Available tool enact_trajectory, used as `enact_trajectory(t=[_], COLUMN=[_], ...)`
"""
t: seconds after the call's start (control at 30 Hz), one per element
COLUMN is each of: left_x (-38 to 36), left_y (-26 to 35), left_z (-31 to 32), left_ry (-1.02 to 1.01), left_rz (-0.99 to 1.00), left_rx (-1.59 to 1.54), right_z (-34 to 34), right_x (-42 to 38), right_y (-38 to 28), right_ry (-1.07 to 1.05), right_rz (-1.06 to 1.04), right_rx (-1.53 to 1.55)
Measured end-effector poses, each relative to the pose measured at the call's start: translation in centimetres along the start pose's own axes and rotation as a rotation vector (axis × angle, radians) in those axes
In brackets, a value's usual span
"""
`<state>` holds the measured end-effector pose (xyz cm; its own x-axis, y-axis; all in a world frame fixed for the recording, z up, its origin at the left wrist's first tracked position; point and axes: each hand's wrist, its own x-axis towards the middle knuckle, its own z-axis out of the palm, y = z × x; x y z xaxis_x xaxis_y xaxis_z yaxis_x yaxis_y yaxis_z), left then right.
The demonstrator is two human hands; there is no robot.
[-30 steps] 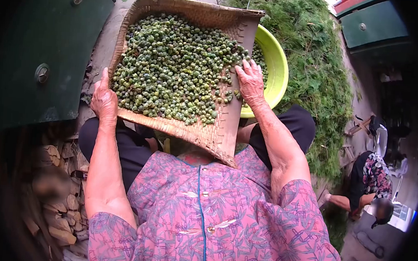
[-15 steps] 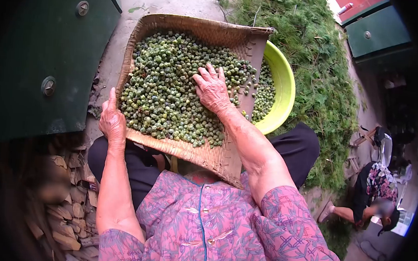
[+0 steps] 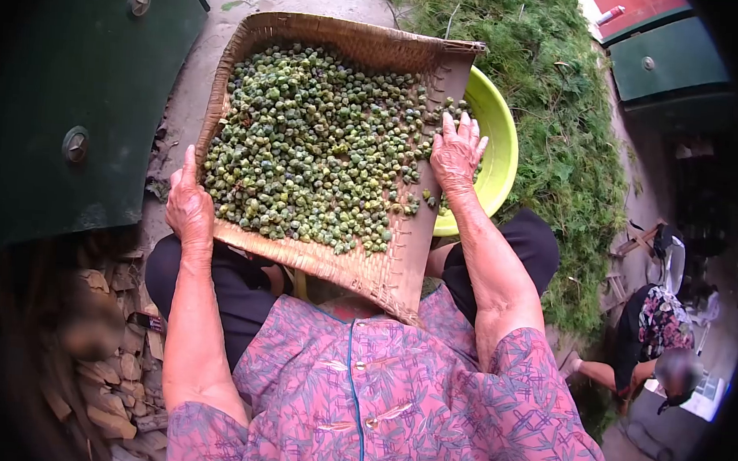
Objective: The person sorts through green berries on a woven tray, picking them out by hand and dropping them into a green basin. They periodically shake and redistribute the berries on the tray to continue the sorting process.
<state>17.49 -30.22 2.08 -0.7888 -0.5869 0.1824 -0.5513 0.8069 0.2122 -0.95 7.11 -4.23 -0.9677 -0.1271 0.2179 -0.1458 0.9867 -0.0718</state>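
Note:
A woven winnowing basket (image 3: 325, 262) lies tilted across my lap, heaped with small round green fruits (image 3: 298, 146). My left hand (image 3: 190, 207) is closed on its left rim, index finger pointing along the edge. Over the flat lip on the right side, my right hand (image 3: 456, 156) has its fingers stretched and slightly apart, palm down. A few loose fruits lie beside it on the lip. Beneath that lip stands a yellow-green basin (image 3: 501, 146), partly covered by the basket and my hand. Whether fruits lie under my palm is hidden.
Cut green branches (image 3: 559, 158) cover the ground at right. A dark green metal door or cabinet (image 3: 48, 84) stands at left, with split firewood (image 3: 123, 384) below it. Another person (image 3: 658, 333) bends down at far right, near a wooden stool (image 3: 639, 239).
My right hand has swept from the middle of the heap rightward to the lip over the basin. Fruits are spread nearer that side. My left hand keeps its hold on the rim.

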Motion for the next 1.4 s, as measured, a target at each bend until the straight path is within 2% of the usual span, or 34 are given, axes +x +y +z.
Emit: enact_trajectory(t=[0.1,0.17,0.27,0.33,0.5,0.73,0.87,0.97,1.07,1.13,1.2,1.4], left_x=[0.1,0.0,0.0,0.0,-0.1,-0.3,-0.2,-0.2,-0.2,-0.1,-0.2,-0.1], left_y=[0.2,0.1,0.0,0.2,0.1,-0.3,-0.1,0.0,0.1,0.3,0.1,0.0], left_z=[-0.2,-0.1,-0.2,-0.2,-0.3,-0.1,-0.2,-0.2,-0.2,-0.4,-0.3,-0.3], left_ry=[-0.016,-0.008,-0.007,-0.018,-0.017,0.017,0.010,0.012,0.004,-0.045,-0.038,-0.021], left_rz=[-0.014,-0.007,-0.011,-0.017,-0.019,0.000,-0.002,-0.001,-0.003,-0.054,-0.041,-0.035], left_rx=[0.002,-0.006,-0.009,-0.009,-0.023,-0.030,-0.008,-0.016,-0.024,0.007,-0.004,-0.024], right_z=[-1.0,-0.6,-1.0,-0.4,0.1,0.5,-1.3,-1.9,-3.8,-4.1,-3.5,-1.7], right_x=[-2.2,-4.3,-7.2,-7.5,-4.2,-1.9,-2.6,-5.4,-10.5,-12.8,-13.0,-7.2], right_y=[-3.2,-6.5,-10.9,-11.7,-9.1,-1.3,-0.6,-3.6,-8.4,-10.0,-10.2,-6.3], right_ry=[0.069,0.070,-0.094,-0.068,0.023,0.050,0.062,0.106,-0.088,-0.218,-0.288,-0.067], right_rz=[-0.092,-0.269,-0.559,-0.599,-0.461,-0.240,-0.065,-0.216,-0.547,-0.778,-0.783,-0.605], right_rx=[0.083,0.228,0.371,0.332,0.288,0.026,0.019,0.173,0.453,0.505,0.476,0.109])
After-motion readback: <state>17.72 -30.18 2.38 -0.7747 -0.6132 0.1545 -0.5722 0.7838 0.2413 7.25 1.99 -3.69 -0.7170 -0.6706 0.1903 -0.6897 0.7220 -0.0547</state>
